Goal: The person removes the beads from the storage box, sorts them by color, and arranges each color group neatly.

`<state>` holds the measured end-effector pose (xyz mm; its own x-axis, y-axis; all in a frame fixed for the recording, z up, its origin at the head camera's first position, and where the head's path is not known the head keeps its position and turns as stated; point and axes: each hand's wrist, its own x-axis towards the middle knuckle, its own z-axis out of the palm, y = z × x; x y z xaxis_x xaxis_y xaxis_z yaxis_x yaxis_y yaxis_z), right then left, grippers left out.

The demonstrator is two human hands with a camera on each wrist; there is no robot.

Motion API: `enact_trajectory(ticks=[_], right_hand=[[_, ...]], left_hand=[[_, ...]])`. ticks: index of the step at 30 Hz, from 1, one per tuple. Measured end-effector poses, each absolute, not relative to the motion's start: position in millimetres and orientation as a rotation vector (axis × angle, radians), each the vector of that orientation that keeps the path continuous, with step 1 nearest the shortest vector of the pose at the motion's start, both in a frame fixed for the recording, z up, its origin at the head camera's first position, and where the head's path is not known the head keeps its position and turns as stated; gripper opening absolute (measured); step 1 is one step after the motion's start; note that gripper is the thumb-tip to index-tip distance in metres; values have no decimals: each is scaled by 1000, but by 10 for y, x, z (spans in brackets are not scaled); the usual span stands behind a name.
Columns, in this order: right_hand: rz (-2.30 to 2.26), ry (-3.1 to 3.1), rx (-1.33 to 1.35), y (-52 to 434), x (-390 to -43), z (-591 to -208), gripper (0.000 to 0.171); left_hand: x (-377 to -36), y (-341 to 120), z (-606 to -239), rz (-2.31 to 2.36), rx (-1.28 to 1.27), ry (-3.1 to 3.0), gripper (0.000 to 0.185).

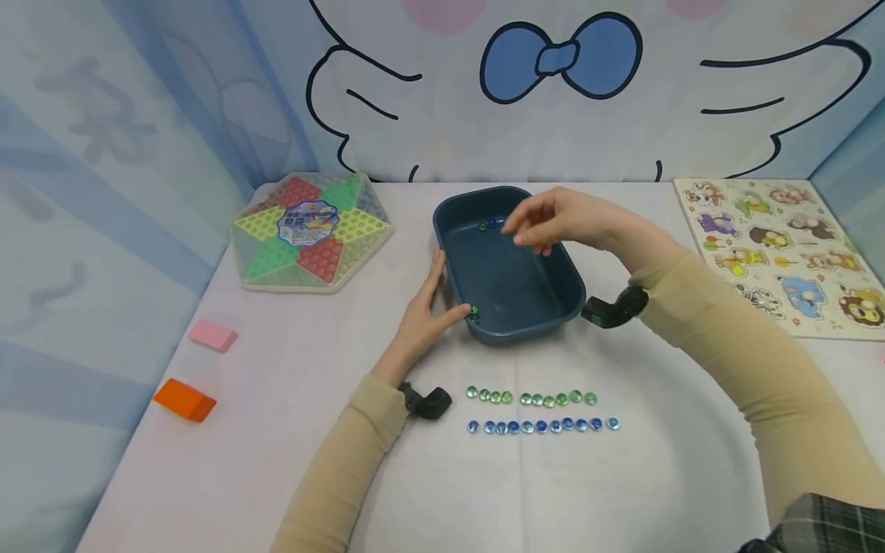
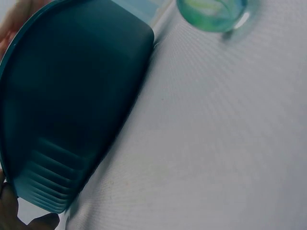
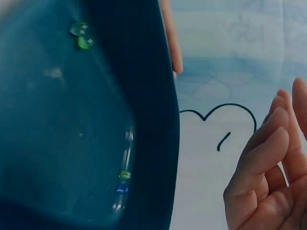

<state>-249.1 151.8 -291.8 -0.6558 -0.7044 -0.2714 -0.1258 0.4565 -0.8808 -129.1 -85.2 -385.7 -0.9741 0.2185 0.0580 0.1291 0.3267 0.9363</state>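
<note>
A dark teal basin point(image 1: 510, 269) stands on the white cloth. My left hand point(image 1: 423, 311) touches its left side with spread fingers, the thumb at the front left corner. Above the basin's right rim hovers my right hand point(image 1: 556, 219), loosely bent; in the right wrist view no thing shows between its fingers point(image 3: 268, 153). Two green marbles point(image 3: 82, 36) lie together in one corner of the basin. A green marble point(image 3: 124, 174) and a blue marble point(image 3: 123, 188) touch each other at the far end. Before the basin lie a row of green marbles point(image 1: 549, 401) and a row of blue marbles point(image 1: 541, 426).
At the back left lies a hexagonal star-patterned game board point(image 1: 325, 261). An animal puzzle board point(image 1: 767, 230) is at the right. A pink block point(image 1: 213, 336) and an orange block point(image 1: 184, 400) sit near the table's left edge. A patterned curtain point(image 1: 553, 146) hangs behind.
</note>
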Motion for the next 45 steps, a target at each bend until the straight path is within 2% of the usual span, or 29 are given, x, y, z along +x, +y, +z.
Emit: enact_trajectory(ticks=[9, 16, 24, 34, 41, 45], right_hand=[[-1337, 2173, -261, 1067, -2843, -3206, 43], [-1340, 2186, 26, 940, -2900, -3422, 45], [-1388, 2205, 169, 904, -2945, -3504, 48], [-1414, 2157, 146, 887, -2985, -3522, 49], [-1072, 2409, -156, 811, -2972, -3589, 39], [-849, 2552, -273, 711, -2945, -3640, 36]], left_hand=[[-1286, -854, -3872, 1741, 340, 2501, 85], [-1263, -831, -3873, 1739, 307, 2501, 84], [-1271, -811, -3873, 1734, 305, 2505, 84], [-1273, -821, -3847, 1746, 313, 2502, 83], [-1282, -851, -3860, 1753, 324, 2490, 84], [-1371, -882, -4040, 1746, 320, 2503, 86]])
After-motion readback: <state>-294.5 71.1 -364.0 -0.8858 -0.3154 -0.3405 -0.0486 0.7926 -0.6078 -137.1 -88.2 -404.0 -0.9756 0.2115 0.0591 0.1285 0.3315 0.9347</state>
